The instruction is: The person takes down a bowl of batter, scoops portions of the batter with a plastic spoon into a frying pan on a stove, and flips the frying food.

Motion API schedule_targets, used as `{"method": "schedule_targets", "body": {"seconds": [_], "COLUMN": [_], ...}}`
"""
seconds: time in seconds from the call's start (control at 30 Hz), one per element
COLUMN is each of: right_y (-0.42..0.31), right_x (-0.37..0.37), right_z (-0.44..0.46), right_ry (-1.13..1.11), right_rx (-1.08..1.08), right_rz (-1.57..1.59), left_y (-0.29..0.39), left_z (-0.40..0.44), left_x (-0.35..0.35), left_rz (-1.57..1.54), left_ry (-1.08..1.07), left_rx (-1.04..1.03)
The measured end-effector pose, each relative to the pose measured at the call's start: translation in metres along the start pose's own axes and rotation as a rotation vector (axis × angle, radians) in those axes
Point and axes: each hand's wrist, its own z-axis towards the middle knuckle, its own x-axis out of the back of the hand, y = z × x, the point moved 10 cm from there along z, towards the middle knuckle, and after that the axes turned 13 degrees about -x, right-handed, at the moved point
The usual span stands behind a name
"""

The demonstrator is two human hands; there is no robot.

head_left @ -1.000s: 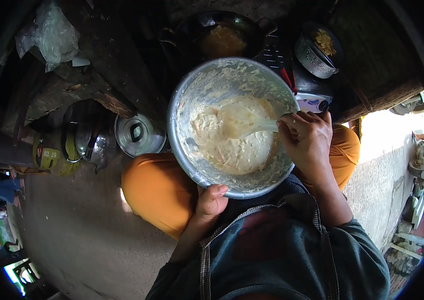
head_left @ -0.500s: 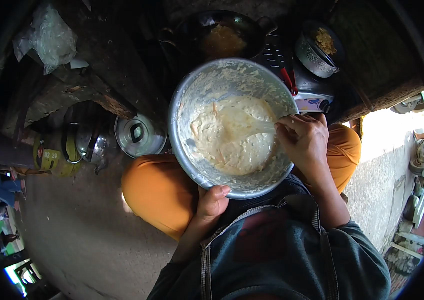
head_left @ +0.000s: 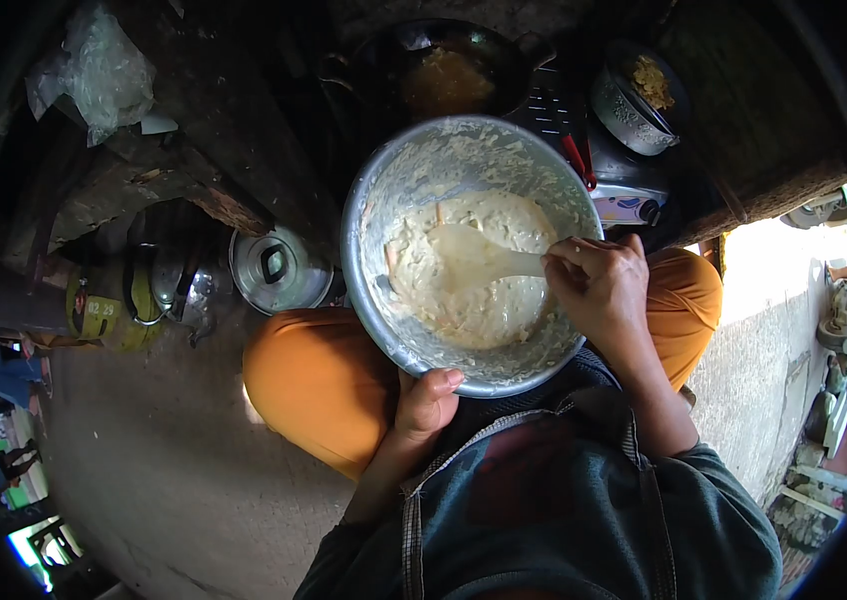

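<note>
With right hand (head_left: pixel 604 292) pinches pale, flat, plastic-looking paddle (head_left: pixel 468 256) mid-frame, probably light, best held by its handle; with left hand (head_left: pixel 428 404) clasps round grey metal bowl (head_left: pixel 368 290), likely heavy, by lower rim.

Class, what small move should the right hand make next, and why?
Probably one gentle stirring stroke with the spoon: the right hand grips it, its blade lies on or in lumpy batter, and the left hand holds the bowl.

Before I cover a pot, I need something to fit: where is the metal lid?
In the head view, the metal lid is left of the metal bowl, just beyond the person's left knee.
</note>
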Motion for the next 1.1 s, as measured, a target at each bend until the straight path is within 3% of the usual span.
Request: {"method": "schedule_targets", "body": {"seconds": [0.3, 0.43, 0.6, 0.73, 0.8, 0.9, 0.97, 1.1], "right_y": [0.024, 0.024, 0.033, 0.044, 0.028, 0.01, 0.008, 0.027], "right_x": [-0.041, -0.044, -0.066, -0.06, -0.033, -0.022, -0.022, -0.047], "right_z": [-0.001, 0.0, 0.0, 0.003, 0.009, 0.005, 0.003, -0.001], "right_ry": [-0.192, -0.207, -0.438, -0.375, -0.071, 0.058, 0.065, -0.172], "right_rx": [-0.283, -0.279, -0.498, -0.5, -0.174, -0.084, -0.063, -0.188], "right_rz": [0.367, 0.521, 0.842, 0.766, 0.231, 0.116, 0.11, 0.331], "left_y": [-0.002, 0.001, 0.002, 0.002, 0.003, 0.003, 0.001, -0.003], "left_z": [-0.001, 0.0, 0.003, 0.004, 0.004, 0.007, 0.007, 0.008], "left_x": [0.001, -0.003, -0.002, -0.001, -0.001, -0.003, -0.006, -0.01], "left_rz": [0.022, 0.055, 0.05, 0.02, 0.01, 0.011, 0.028, 0.081], "left_ry": [-0.037, -0.047, -0.042, -0.028, -0.038, -0.03, -0.015, -0.001], "left_rx": [0.024, 0.029, 0.031, 0.032, 0.035, 0.033, 0.028, -0.005]}}
